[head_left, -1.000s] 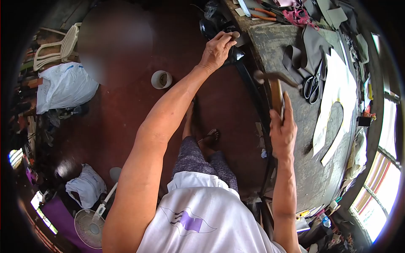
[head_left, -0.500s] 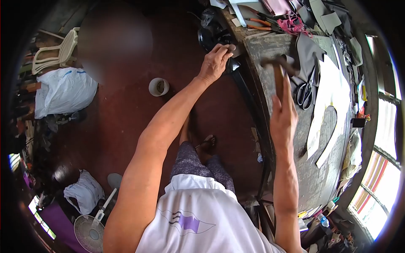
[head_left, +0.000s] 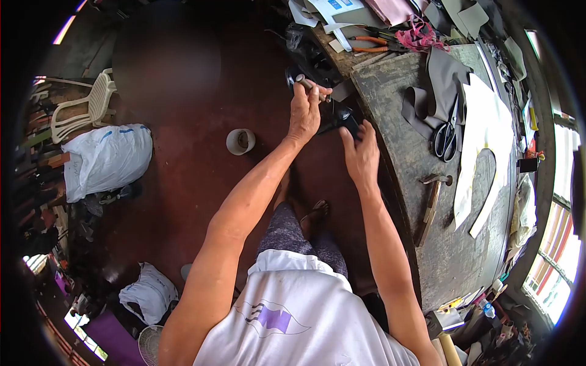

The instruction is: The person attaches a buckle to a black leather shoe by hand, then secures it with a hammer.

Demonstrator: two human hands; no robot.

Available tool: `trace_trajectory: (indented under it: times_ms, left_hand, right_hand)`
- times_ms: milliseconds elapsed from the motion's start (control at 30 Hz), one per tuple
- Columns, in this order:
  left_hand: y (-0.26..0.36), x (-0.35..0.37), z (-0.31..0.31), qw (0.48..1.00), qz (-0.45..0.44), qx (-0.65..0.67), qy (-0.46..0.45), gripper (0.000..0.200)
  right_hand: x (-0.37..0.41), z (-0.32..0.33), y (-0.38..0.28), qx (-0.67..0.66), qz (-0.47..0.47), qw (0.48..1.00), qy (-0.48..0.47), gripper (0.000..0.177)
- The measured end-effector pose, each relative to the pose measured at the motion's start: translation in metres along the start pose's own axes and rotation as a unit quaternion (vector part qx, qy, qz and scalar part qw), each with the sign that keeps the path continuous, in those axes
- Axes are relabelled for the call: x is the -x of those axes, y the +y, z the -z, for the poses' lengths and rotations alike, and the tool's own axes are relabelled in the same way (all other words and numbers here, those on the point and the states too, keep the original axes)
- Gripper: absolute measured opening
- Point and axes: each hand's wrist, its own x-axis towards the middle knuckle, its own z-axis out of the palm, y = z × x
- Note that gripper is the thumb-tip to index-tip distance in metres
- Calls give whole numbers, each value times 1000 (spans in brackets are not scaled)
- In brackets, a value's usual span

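Observation:
My left hand (head_left: pixel 303 119) is closed around a short, brownish-grey cylindrical tool handle (head_left: pixel 301 79); I cannot make out its kind. My right hand (head_left: pixel 363 158) is off the tabletop's left edge, fingers apart and holding nothing. Between and beyond both hands is a dark, shiny black object (head_left: pixel 343 114), partly hidden. To the right of my right hand, a hammer (head_left: pixel 431 210) lies on the worn worktable (head_left: pixel 390 91). Farther along are black-handled scissors (head_left: pixel 445 139), dark grey material (head_left: pixel 442 73) and white cut pattern pieces (head_left: pixel 485 122).
Orange-handled pliers (head_left: pixel 371 44) and pink strips (head_left: pixel 421 36) lie at the table's far end. On the red floor (head_left: pixel 177 201) stands a white bucket (head_left: pixel 240 141). A stuffed white bag (head_left: pixel 110 158), a plastic chair (head_left: pixel 91 107) and a fan (head_left: pixel 149 344) are at left.
My right hand has let go of the hammer, now lying on the table, and moved left off the tabletop. My left hand has shifted slightly down and tilted its tool; the view has moved a little.

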Motion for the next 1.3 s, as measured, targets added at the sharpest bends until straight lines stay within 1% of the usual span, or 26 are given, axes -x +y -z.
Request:
trace_trajectory:
  times_ms: [33,67,133,167,200,267,300,333,400,433,500,533,567,633,667,700,767,800,867,900,967,1067,1167,1267,1300]
  left_hand:
    - [2,-1,2,999,30,41,4,11]
    - [4,-4,4,995,59,83,6,11]
    - [6,-12,13,978,112,173,18,12]
    - [8,-13,22,973,120,193,38,11]
    - [11,-17,35,967,126,212,56,10]
    - [16,-24,68,952,130,253,113,5]
    - [20,-23,91,936,145,295,123,1]
    - [20,-20,115,930,163,296,141,3]
    - [25,-13,157,936,215,206,186,4]
    - [23,-7,177,938,247,149,193,3]
    - [19,8,215,922,332,53,194,9]
    - [21,14,230,903,387,38,181,14]
    - [21,20,242,875,447,50,178,16]
    - [35,25,249,810,557,77,166,20]
    - [24,36,259,797,578,133,116,33]
    - [28,37,260,773,603,185,63,39]
    - [40,45,258,710,642,283,-50,49]
    - [48,46,253,695,646,306,-79,54]
    - [63,49,240,661,650,348,-136,64]
    - [70,50,233,662,629,367,-177,64]
    - [83,55,218,658,584,399,-256,64]
    - [93,78,193,715,568,386,-132,63]
    - [112,85,176,691,544,442,-176,57]
    - [119,91,171,759,591,245,-124,56]
    - [119,83,170,784,568,170,-183,55]
  right_hand:
    - [-22,-19,-3,4,-68,998,0,81]
    - [-35,-30,-11,-53,-148,988,-5,84]
    - [-50,-43,-6,-182,-171,965,-80,79]
    - [-51,-48,-2,-246,-185,944,-119,76]
    - [-50,-49,-7,-250,-214,936,-123,77]
    - [-44,-56,-6,-253,-187,941,-125,76]
    - [-37,-58,-6,-253,-176,943,-129,75]
    - [-31,-61,-8,-256,-174,940,-145,75]
    - [-13,-64,-14,-261,-173,933,-178,76]
    - [-5,-61,-25,-227,-174,938,-194,75]
    - [6,-53,-47,-161,-169,946,-224,75]
    - [14,-51,-52,-156,-160,945,-238,75]
    - [18,-48,-54,-151,-146,945,-251,76]
    - [21,-34,-67,-145,-119,942,-278,74]
    - [19,-23,-79,-145,-103,939,-295,73]
    - [16,-16,-86,-145,-86,935,-312,72]
    - [14,-8,-84,-209,-31,921,-328,73]
    - [12,-2,-84,-240,-3,911,-335,74]
    - [3,11,-86,-246,1,892,-379,78]
    - [-1,17,-88,-249,3,881,-402,80]
    - [-14,27,-87,-223,39,876,-426,81]
    - [-26,34,-83,-206,77,864,-452,82]
    - [-26,44,-81,-209,87,858,-462,81]
    - [-20,64,-73,-212,80,850,-476,80]
    - [-16,71,-71,-214,77,847,-480,80]
